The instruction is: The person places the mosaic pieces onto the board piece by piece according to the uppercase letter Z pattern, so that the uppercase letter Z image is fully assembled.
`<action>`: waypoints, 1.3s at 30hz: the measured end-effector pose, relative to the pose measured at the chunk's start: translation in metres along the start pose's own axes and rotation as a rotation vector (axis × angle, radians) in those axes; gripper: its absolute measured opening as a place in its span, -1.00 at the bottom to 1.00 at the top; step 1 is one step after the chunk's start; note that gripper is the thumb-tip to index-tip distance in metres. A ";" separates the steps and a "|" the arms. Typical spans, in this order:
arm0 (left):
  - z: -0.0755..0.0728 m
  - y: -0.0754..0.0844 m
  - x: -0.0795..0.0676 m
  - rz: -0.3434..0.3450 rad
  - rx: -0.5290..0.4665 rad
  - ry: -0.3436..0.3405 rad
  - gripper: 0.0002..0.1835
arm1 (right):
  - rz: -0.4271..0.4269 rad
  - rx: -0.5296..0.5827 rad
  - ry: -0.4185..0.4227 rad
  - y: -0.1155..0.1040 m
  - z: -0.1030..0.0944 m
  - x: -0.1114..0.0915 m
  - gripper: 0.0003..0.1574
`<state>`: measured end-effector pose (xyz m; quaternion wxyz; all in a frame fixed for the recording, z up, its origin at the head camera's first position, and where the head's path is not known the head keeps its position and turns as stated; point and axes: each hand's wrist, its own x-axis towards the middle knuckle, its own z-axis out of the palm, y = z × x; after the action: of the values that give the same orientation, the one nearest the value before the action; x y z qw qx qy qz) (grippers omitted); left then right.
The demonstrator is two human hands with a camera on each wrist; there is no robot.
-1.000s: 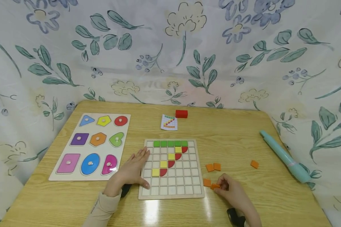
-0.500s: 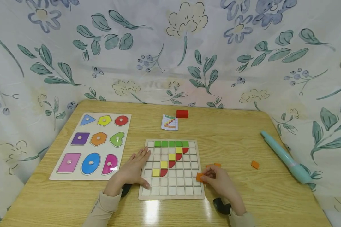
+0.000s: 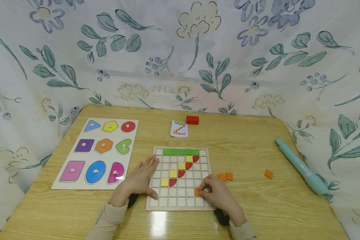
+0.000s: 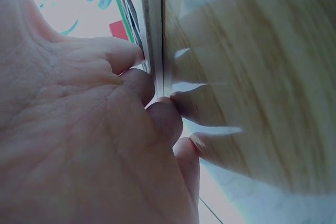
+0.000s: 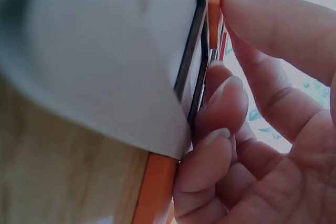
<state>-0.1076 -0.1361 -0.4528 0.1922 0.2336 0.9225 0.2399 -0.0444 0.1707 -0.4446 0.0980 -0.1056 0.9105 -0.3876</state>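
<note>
A wooden grid board carries a row of green square tiles and a diagonal of yellow square tiles beside red quarter-round tiles. My left hand lies spread along the board's left side, its fingertips and thumb resting on the edge. My right hand pinches an orange square tile by its right side, over the second row from the front. In the right wrist view the thumb tip meets this orange tile, and another orange piece shows below the curled fingers.
Two loose orange tiles lie right of the board, a third orange tile farther right. A shape puzzle board lies left. Behind are a pattern card and a red block; a teal tube-shaped object lies at right.
My right hand has picked up an orange tile from the table beside the board and carried it left onto the grid. The left hand has stayed at the board's edge.
</note>
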 end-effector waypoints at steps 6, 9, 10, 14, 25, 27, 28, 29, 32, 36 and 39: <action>-0.001 0.001 -0.001 0.005 -0.005 0.002 0.42 | 0.054 0.081 0.030 0.006 -0.004 -0.002 -0.88; -0.002 0.003 -0.002 0.008 -0.007 0.001 0.42 | 0.087 0.120 0.128 0.014 -0.013 -0.003 -0.85; -0.003 0.004 -0.002 0.009 -0.009 0.002 0.42 | 0.092 0.121 0.169 0.018 -0.017 -0.004 -0.85; -0.004 0.005 -0.003 0.009 -0.008 0.001 0.41 | 0.127 0.100 0.310 0.039 -0.034 -0.011 -0.82; -0.002 0.004 -0.002 0.003 0.002 -0.001 0.42 | 0.292 0.061 0.306 0.068 -0.060 -0.026 -0.65; -0.002 0.004 -0.003 0.002 0.003 -0.004 0.42 | 0.301 0.042 0.285 0.068 -0.060 -0.025 -0.63; -0.002 0.004 -0.003 0.002 0.005 -0.006 0.42 | 0.302 0.034 0.274 0.067 -0.059 -0.024 -0.61; -0.002 0.004 -0.003 0.001 0.006 -0.007 0.42 | 0.301 0.020 0.268 0.066 -0.059 -0.024 -0.60; -0.002 0.005 -0.003 0.000 0.003 -0.009 0.42 | 0.291 -0.021 0.256 0.065 -0.058 -0.023 -0.58; -0.003 0.005 -0.003 0.007 -0.006 -0.003 0.42 | 0.288 -0.056 0.256 0.064 -0.057 -0.021 -0.56; -0.002 0.004 -0.003 0.005 0.005 -0.004 0.42 | 0.285 -0.065 0.260 0.063 -0.057 -0.020 -0.58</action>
<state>-0.1047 -0.1355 -0.4485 0.1927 0.2367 0.9221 0.2376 -0.0472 0.2578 -0.4498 0.0302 0.0722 0.9332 -0.3507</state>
